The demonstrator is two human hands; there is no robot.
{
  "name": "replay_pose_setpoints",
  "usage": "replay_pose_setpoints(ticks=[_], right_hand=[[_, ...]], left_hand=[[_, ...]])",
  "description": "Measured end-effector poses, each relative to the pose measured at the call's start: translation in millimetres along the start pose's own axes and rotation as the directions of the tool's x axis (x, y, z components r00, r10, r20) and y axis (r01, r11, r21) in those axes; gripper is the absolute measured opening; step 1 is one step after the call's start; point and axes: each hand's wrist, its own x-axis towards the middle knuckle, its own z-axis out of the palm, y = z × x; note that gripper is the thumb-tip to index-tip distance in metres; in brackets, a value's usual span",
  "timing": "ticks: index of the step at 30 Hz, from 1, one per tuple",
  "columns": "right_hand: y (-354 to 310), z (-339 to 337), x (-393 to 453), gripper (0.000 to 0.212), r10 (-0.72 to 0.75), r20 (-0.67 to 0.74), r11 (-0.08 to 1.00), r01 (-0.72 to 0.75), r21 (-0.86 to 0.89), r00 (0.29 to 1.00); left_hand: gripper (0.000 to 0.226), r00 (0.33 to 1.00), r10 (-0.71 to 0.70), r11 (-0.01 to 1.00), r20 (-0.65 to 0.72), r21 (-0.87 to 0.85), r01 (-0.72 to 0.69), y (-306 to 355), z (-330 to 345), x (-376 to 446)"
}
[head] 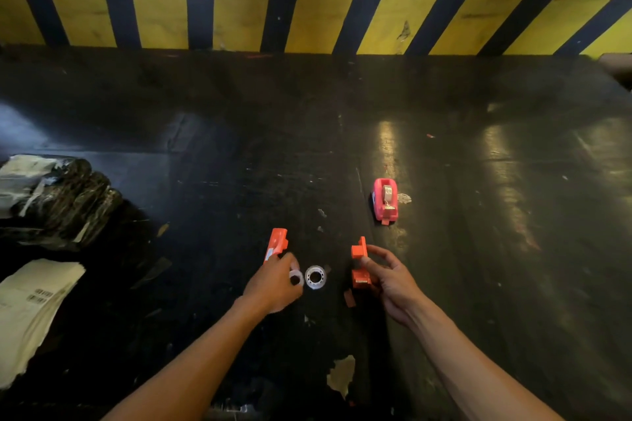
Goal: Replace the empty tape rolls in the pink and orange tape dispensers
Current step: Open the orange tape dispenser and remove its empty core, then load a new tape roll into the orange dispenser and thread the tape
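Observation:
The orange tape dispenser is split in two halves. My left hand (pixel 273 284) grips one orange half (pixel 276 244) and also pinches a small white ring, the tape core (pixel 296 277). My right hand (pixel 390 278) holds the other orange half (pixel 359 265) upright. A clear tape roll (pixel 315 277) lies flat on the dark floor between my hands. The pink tape dispenser (pixel 385 200) stands farther off to the right, with a roll of tape visible inside it.
A pile of black plastic packages (pixel 58 202) and a stack of white labelled sheets (pixel 30 311) lie at the left. A yellow-and-black striped kerb (pixel 314 14) runs across the back. Small paper scraps (pixel 342 374) dot the dark shiny floor.

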Motion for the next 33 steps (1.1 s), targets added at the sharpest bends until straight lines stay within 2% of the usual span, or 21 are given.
replay_pose_setpoints(ticks=[2,4,8,13,17,20,23,25,26,27,29,31,33], right_hand=[[0,-2,0,0.029,0.007,-0.001,1.000,-0.007,0.027,1.000],[0,-2,0,0.029,0.022,-0.003,0.999,-0.022,0.035,1.000],[0,0,3,0.030,0.024,-0.004,1.000,-0.024,0.015,1.000],[-1,2,3,0.029,0.017,-0.019,1.000,-0.017,-0.023,1.000],[-1,2,2,0.030,0.018,-0.009,0.997,-0.019,-0.071,1.000],[2,2,1,0.032,0.009,-0.012,0.992,-0.011,-0.128,1.000],[4,-1,2,0.035,0.013,-0.008,0.987,-0.014,-0.158,1.000],[3,-2,0,0.035,0.039,0.016,0.986,-0.036,-0.163,0.999],[2,-2,-2,0.035,0.045,0.035,0.985,-0.039,-0.169,0.998],[2,-1,-3,0.035,0.045,0.058,0.983,-0.034,-0.178,0.997],[2,1,-3,0.037,0.033,0.099,0.978,-0.012,-0.209,0.995],[3,5,-2,0.037,0.004,0.126,0.975,0.024,-0.220,0.992],[5,8,0,0.038,-0.037,0.125,0.977,0.062,-0.206,0.991]], left_hand=[[0.031,0.999,-0.033,0.979,0.026,0.202,0.027,-11,4,-4],[0.035,0.999,-0.038,0.965,0.018,0.260,0.032,-17,9,-5],[0.046,1.000,-0.002,0.959,-0.003,0.283,0.003,-15,13,-5],[0.059,0.990,0.137,0.954,-0.037,0.275,-0.121,14,17,-3],[0.076,0.989,0.137,0.927,0.055,0.345,-0.147,30,25,13],[0.063,0.994,0.093,0.935,0.064,0.337,-0.109,34,27,22],[0.049,0.999,0.025,0.983,0.033,0.182,-0.030,32,27,29],[0.043,0.998,-0.058,0.997,0.017,-0.058,0.059,31,27,33],[0.041,0.994,-0.111,0.970,0.015,-0.217,0.111,32,25,34],[0.040,0.985,-0.170,0.911,0.026,-0.377,0.167,35,24,34],[0.041,0.961,-0.256,0.715,0.104,-0.648,0.261,42,21,31],[0.047,0.950,-0.259,0.522,0.173,-0.803,0.288,49,21,30],[0.049,0.951,-0.240,0.401,0.197,-0.872,0.282,54,21,28]])
